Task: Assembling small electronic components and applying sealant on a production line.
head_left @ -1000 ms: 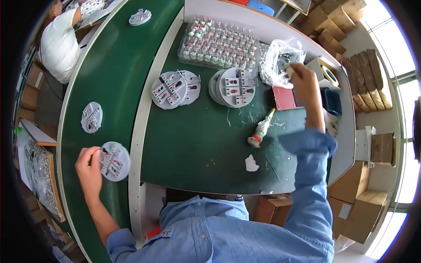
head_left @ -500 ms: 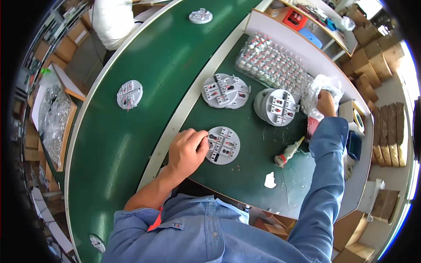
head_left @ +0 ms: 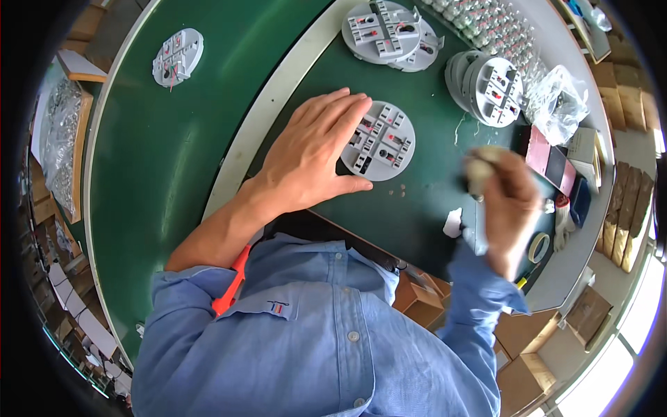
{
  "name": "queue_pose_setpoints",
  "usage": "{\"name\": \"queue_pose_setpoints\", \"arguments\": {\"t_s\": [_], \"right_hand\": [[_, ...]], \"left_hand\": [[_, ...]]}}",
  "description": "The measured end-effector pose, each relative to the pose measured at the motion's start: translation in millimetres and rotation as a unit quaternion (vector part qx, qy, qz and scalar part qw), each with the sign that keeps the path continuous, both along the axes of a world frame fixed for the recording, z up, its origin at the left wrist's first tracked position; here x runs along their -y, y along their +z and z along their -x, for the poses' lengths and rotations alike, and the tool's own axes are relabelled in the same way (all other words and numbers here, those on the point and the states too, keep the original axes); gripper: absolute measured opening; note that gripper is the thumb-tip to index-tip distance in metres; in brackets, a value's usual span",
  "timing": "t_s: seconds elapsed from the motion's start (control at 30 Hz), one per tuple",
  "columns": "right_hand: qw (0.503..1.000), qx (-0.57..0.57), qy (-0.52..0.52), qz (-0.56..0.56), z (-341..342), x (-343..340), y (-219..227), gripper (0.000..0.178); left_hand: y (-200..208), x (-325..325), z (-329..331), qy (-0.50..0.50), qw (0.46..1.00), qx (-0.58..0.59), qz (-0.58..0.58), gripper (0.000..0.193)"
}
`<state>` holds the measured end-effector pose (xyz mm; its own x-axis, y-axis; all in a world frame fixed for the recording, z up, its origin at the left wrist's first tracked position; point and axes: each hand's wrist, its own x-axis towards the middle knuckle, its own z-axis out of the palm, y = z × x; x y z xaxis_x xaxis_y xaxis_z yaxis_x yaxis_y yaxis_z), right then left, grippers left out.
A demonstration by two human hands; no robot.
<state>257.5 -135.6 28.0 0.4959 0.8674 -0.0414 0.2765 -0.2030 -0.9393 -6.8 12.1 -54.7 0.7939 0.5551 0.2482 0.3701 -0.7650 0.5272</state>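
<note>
My left hand (head_left: 309, 153) is open, its fingers stretched together and its thumb apart. Thumb and fingers reach around the left edge of a round grey plastic disc (head_left: 382, 149), which lies flat on the green bench. White blocks, dark parts and small red pieces sit on the disc's raised cross. At the right, my right hand (head_left: 511, 208) is smeared by motion, fingers curled round a pale bottle-shaped tool (head_left: 478, 175). Its blunt end shows past my fingers; the grip hides most of it. A yellow tip (head_left: 521, 283) shows below the hand, by the sleeve.
Two stacks of similar discs (head_left: 382, 35) (head_left: 500, 94) stand farther back. Behind them are rows of small clear-and-silver parts (head_left: 486, 31). A clear plastic bag (head_left: 558, 104), pink box (head_left: 538, 149) and tape roll (head_left: 538, 247) line the right. Another disc (head_left: 178, 57) lies on the green conveyor.
My right hand has come back from the plastic bag and picked up the pale tool from the bench. My left hand has opened from a pinch at the disc's edge. The view has shifted.
</note>
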Motion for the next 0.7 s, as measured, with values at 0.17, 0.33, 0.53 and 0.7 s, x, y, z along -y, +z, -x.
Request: {"name": "queue_pose_setpoints", "arguments": {"t_s": [0.17,0.33,0.53,0.7], "right_hand": [[0.969,0.187,0.152,-0.06,66.3,-29.8,-55.6,0.027],[0.945,0.258,0.184,-0.088,72.7,-33.0,-66.5,0.027],[0.927,0.326,0.173,-0.06,74.8,-44.5,-44.8,0.022],[0.934,0.277,0.224,0.021,65.6,-66.0,-19.6,0.018]], "left_hand": [[-6.5,4.0,2.2,-0.002,1.0,0.01,-0.008,0.107],[-11.2,1.0,10.5,-0.001,1.0,0.02,-0.01,0.105],[-6.8,-6.8,3.2,-0.008,0.999,0.042,-0.012,0.105],[10.5,-9.8,1.5,0.007,1.0,0.016,0.002,0.104]]}}
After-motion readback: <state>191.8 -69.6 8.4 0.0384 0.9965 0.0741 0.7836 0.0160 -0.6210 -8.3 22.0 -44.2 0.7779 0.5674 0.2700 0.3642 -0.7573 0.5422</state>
